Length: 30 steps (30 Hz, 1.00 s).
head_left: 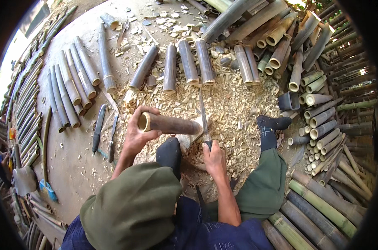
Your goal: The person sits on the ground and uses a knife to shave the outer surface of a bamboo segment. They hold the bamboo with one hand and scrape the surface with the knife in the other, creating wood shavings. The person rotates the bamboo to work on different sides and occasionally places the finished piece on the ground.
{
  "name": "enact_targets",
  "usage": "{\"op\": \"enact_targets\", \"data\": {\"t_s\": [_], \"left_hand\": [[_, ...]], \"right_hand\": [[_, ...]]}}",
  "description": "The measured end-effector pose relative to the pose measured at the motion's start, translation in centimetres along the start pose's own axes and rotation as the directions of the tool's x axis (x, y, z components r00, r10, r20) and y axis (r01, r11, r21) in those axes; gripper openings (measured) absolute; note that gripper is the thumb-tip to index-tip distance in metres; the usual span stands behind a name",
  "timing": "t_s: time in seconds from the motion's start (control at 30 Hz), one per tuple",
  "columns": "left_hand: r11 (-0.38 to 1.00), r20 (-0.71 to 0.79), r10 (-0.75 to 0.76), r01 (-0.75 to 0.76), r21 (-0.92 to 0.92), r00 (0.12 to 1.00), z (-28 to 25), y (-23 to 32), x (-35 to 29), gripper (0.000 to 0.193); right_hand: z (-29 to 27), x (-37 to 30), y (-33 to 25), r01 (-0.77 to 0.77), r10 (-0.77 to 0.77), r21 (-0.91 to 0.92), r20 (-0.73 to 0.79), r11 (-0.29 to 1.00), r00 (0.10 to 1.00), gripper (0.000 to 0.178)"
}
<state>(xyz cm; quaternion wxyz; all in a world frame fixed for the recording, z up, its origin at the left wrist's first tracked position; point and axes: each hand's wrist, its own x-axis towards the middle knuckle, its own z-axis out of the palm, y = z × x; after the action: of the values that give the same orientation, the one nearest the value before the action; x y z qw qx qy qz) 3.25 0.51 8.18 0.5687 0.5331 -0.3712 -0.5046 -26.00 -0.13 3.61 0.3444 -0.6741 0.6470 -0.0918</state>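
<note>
Spanning the middle of the head view, a brown bamboo tube is gripped at its left end by the left hand, whose thumb and fingers are wrapped about the wall from opposite sides, opened only as wide as the tube. The hollow left end is left exposed beside the palm, and the right end is held over a pale wooden block. A long-bladed knife is held by the right hand, which is closed around the dark handle. The blade is pointed away from the body, just beside the tube's right end; whether the two are touching cannot be told.

The left foot, covered by a dark sock, is placed near the block, and the right foot is planted on scattered wood chips. Two other knives, one broad and one slim, are laid on the ground to the left. Beyond the chips, cut bamboo pieces are set out, and a dark container is seen at the right beside stacked bamboo.
</note>
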Motion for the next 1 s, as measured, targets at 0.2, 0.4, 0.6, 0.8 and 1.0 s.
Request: {"op": "enact_targets", "data": {"t_s": [0.2,0.4,0.6,0.8,1.0], "left_hand": [[0.978,0.163,-0.021,-0.014,0.209,0.986,-2.3,0.4,0.7,0.061],[0.987,0.047,-0.15,0.153,-0.053,0.988,0.7,1.3,1.3,0.086],[0.982,0.022,0.076,-0.079,0.174,0.997,4.6,4.1,-0.2,0.096],[0.952,0.082,0.099,-0.119,0.283,0.992,2.4,2.0,0.8,0.04],[0.962,0.123,0.114,-0.141,0.235,0.986,3.0,1.0,0.5,0.04]], "right_hand": [[-2.5,-2.2,-4.5,0.197,-0.158,0.148,-0.24,0.969,0.958,0.035],[1.0,0.4,0.0,-0.054,0.053,0.022,0.024,0.998,0.998,0.035],[-5.0,-2.6,-5.9,0.059,-0.036,0.111,-0.202,0.992,0.979,0.038],[-6.1,-2.8,-6.4,0.211,-0.163,0.216,-0.221,0.953,0.962,0.034],[2.1,-0.9,1.8,-0.094,0.094,-0.03,-0.004,0.995,0.996,0.032]]}}
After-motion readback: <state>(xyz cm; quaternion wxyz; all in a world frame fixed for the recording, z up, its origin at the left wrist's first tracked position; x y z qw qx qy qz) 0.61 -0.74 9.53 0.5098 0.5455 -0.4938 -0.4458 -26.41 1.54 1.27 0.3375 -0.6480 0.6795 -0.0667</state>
